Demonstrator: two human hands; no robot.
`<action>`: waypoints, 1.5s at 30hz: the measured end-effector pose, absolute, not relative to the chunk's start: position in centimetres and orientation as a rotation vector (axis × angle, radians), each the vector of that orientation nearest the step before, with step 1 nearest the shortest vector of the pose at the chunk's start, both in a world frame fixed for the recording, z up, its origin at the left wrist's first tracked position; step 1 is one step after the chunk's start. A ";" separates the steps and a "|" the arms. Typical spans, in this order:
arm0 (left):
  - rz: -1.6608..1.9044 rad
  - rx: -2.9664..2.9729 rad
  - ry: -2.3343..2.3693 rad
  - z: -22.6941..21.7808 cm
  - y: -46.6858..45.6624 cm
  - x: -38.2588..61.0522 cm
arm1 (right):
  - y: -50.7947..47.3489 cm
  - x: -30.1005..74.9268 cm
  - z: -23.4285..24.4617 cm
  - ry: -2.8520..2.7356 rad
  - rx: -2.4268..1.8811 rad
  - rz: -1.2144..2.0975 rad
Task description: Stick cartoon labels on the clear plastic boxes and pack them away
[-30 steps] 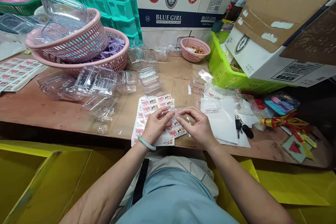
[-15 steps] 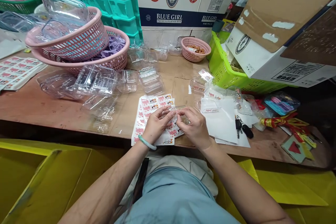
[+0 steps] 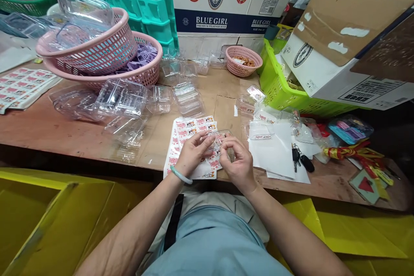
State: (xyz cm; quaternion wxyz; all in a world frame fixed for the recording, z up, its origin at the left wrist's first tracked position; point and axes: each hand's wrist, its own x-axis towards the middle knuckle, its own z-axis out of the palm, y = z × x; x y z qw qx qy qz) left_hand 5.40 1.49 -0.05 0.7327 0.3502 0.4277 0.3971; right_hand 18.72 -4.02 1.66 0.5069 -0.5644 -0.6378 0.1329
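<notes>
Over the sheets of printed stickers (image 3: 174,138), my left hand (image 3: 194,153), a pale green bangle on its wrist, grips a small clear plastic box (image 3: 224,133) between thumb and fingers. My right hand (image 3: 238,161) is at the box's right side, thumb and forefinger curled together in a pinch. Whatever those fingertips hold, if anything, is too small to make out. The sticker sheets carry red lettering and little cartoon animals, and both hands cover part of them.
Clear plastic boxes (image 3: 121,97) lie to the left, before stacked pink baskets (image 3: 148,64). At the back are a small pink basket (image 3: 237,67) and a beer carton (image 3: 210,39). White paper (image 3: 274,155), keys (image 3: 304,161) and a lime crate (image 3: 274,90) occupy the right.
My right hand has drawn slightly down and right from the box, its fingers more curled. More of the box's top shows now. The camera view has shifted slightly.
</notes>
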 end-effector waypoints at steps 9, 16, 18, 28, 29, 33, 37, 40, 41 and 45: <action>0.847 0.772 0.896 -0.5 1.6 4.9 | -4.7 19.5 -0.6 -1.822 -1.357 0.108; 0.856 0.703 0.809 -0.5 1.4 4.2 | -6.0 18.4 -0.3 -1.986 -1.228 0.107; 0.846 0.684 0.753 -0.2 1.3 3.9 | -6.5 18.6 0.0 -1.831 -1.196 0.157; 0.733 0.849 0.622 1.5 0.7 5.4 | -4.6 21.6 1.5 -0.897 -1.272 1.257; 0.732 0.861 0.633 1.3 0.6 5.7 | -4.7 21.4 1.3 -0.855 -1.266 1.232; 0.692 0.910 0.640 0.3 0.2 6.2 | -5.5 21.2 0.2 -0.826 -1.268 1.205; 0.590 0.993 0.507 -0.2 0.2 6.2 | -6.8 22.1 0.0 -0.902 -1.301 1.145; 0.569 1.126 0.504 0.1 0.6 6.8 | -7.4 23.1 0.6 -1.092 -1.336 1.053; 0.568 1.176 0.504 0.3 0.8 7.0 | -7.5 23.6 0.7 -1.169 -1.339 1.040; 0.604 1.351 0.518 0.2 1.6 7.4 | -7.8 28.6 0.2 -1.227 -1.446 0.632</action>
